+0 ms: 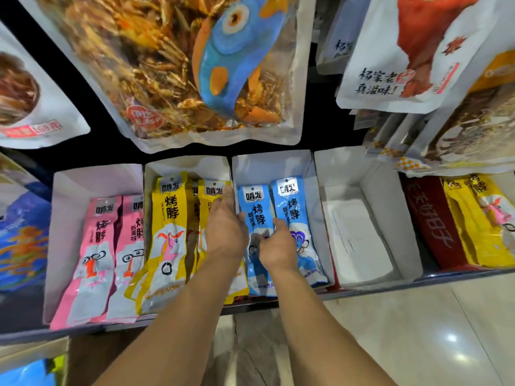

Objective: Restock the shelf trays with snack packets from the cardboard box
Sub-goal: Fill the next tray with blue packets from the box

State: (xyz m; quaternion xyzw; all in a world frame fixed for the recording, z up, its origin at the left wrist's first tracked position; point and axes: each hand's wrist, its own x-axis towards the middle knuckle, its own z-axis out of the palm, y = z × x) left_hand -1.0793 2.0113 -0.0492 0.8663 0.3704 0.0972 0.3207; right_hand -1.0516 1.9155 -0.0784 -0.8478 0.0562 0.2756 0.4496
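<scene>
Tray (273,165) of blue packets (292,213), one pinched by right hand (276,246), yellow packets (170,218) in neighbouring tray (186,165) left of it touched by straight-fingered left hand (225,227), pink packets (94,246) farther left

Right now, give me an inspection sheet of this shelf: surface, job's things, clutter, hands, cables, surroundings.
Surface: shelf carries a row of white trays.
Job's things: pink packets in the leftmost tray; yellow packets in the next; blue packets in the third; fourth tray holds no packets.
Clutter: red box with yellow packs, far right.
Hands: left hand flat, fingers straight over the yellow packets; right hand curls its fingers on the left blue packet.
Cables: nothing seen.
Surroundings: large snack bags hang above; glossy tiled floor below.
</scene>
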